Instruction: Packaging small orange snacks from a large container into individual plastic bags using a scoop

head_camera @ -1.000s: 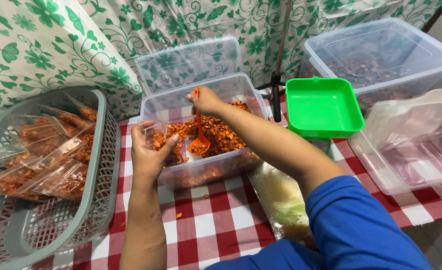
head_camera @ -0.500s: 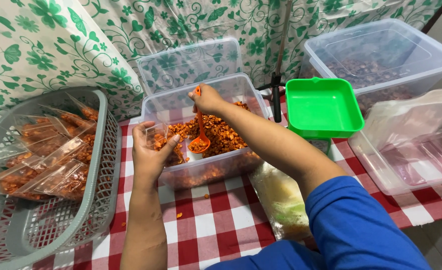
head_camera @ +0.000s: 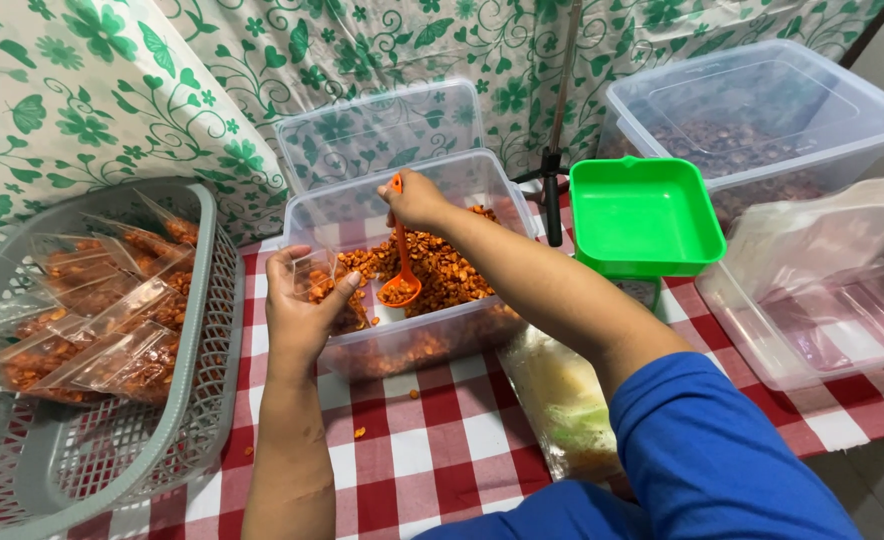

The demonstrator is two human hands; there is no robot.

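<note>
The left hand [head_camera: 302, 305] is curled around a small clear bag [head_camera: 324, 290], holding it open at the near-left rim of a clear plastic tub [head_camera: 467, 180] in the middle of the frame. The right hand [head_camera: 417, 198] is closed on the handle of an orange spoon [head_camera: 402, 270], whose bowl, loaded with orange snack pieces, hangs just right of the bag's mouth, inside the tub. The tub holds a heap of the same orange-brown snack pieces [head_camera: 452, 275]. Its clear lid [head_camera: 382, 130] stands tilted behind it against a green floral cloth [head_camera: 162, 90].

A few stray pieces lie on the red and white checked counter [head_camera: 432, 450] below the tub. Just right of the tub, low in the frame, lies a clear bag with pale yellow-green contents [head_camera: 562, 410], partly hidden by the blue sleeve [head_camera: 722, 460] of the right arm.

At the left edge, a grey lattice basket [head_camera: 202, 400] holds a pile of filled clear bags [head_camera: 92, 320] of the orange snack. Right of centre sits a square green tray [head_camera: 647, 215], empty, on a scale. In the upper right, a large clear lidded box [head_camera: 762, 110] holds dark brown pieces. Below it, at the right edge, a shallow clear container [head_camera: 812, 320] is draped with clear plastic.
</note>
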